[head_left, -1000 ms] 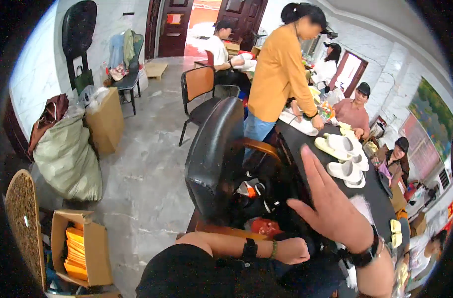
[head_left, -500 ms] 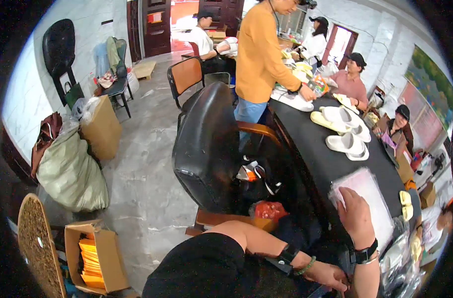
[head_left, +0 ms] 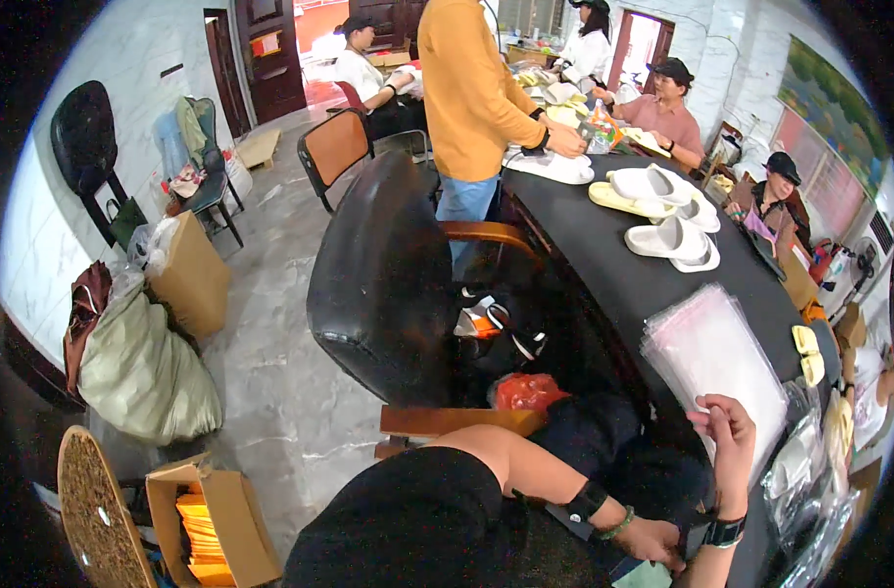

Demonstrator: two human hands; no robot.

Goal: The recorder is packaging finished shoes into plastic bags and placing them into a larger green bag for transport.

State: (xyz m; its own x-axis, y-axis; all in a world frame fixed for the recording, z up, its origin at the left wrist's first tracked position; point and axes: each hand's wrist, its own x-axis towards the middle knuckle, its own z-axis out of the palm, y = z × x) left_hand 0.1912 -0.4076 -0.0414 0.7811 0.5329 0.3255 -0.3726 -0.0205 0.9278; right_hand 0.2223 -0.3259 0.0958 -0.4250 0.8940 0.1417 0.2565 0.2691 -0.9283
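Note:
My right hand (head_left: 727, 439) is over the near-left edge of a stack of clear plastic bags (head_left: 711, 343) on the black table. Its fingers are bent and drawn together; whether a thin bag edge is between them, I cannot make out. Lower down, my left hand (head_left: 651, 545) is closed beside my right wrist, its fingertips partly hidden. A pale green piece (head_left: 645, 575) shows below it, cut off by the picture's edge. Beyond the bags lie white and pale yellow slippers (head_left: 674, 241). A small yellow pair (head_left: 808, 355) rests at the table's right side.
Several people sit or stand around the black table (head_left: 604, 279); one in an orange top (head_left: 474, 93) handles things at its far end. Wrapped slippers (head_left: 797, 470) lie at the right. A black armchair (head_left: 383, 279), an open carton (head_left: 236, 529) and a large sack (head_left: 148, 367) stand left.
My right hand has come back from lying on the bags, and its fingers have bent together. The view has shifted a little. A pale green piece now shows below my left hand.

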